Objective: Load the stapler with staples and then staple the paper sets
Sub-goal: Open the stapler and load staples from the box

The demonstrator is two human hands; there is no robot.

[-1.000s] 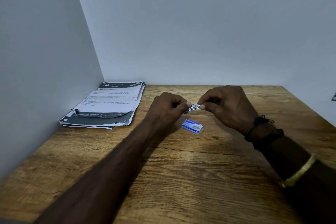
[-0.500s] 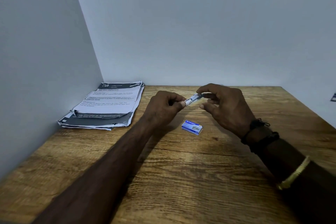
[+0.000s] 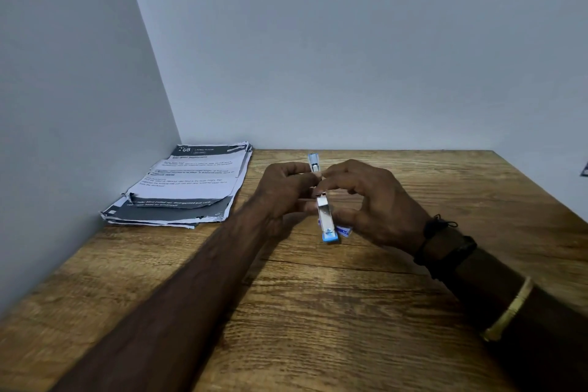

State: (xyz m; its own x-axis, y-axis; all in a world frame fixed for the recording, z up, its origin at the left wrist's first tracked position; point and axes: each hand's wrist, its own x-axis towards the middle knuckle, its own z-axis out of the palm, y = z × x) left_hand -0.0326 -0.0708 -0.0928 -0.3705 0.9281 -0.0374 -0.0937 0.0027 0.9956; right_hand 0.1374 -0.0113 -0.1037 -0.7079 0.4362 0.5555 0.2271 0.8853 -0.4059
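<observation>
Wood-grain surface (image 3: pixel 318 312) carries one stack of paper (image 3: pixel 187 188), and to the right of that stack both hands hold one stapler (image 3: pixel 325 215). A second ago the stapler lay crosswise between the hands, with only a short silver stretch showing. Now it is turned lengthwise and shows much longer, its pale blue end pointing away from the person and its brighter blue end toward them, with bare metal between. The left hand (image 3: pixel 286 188) has its fingers curled round the far half. The right hand (image 3: pixel 372 200) pinches the middle between forefinger above and thumb below, its other fingers loosely bent. Both hands sit a little lower than before. One blue staple box (image 3: pixel 346 230) lies right of the stack, about level with the stack's near edge. Earlier it lay in plain view below the hands, and now only a corner shows behind the stapler's near end and under the right thumb. Whether the stapler's near end touches the box or the surface I cannot tell. The stack has not moved, and its sheets are too many and too ragged to count. The right wrist wears two black bands (image 3: pixel 445 245), and one gold bangle (image 3: pixel 509 309) sits further up that forearm.
</observation>
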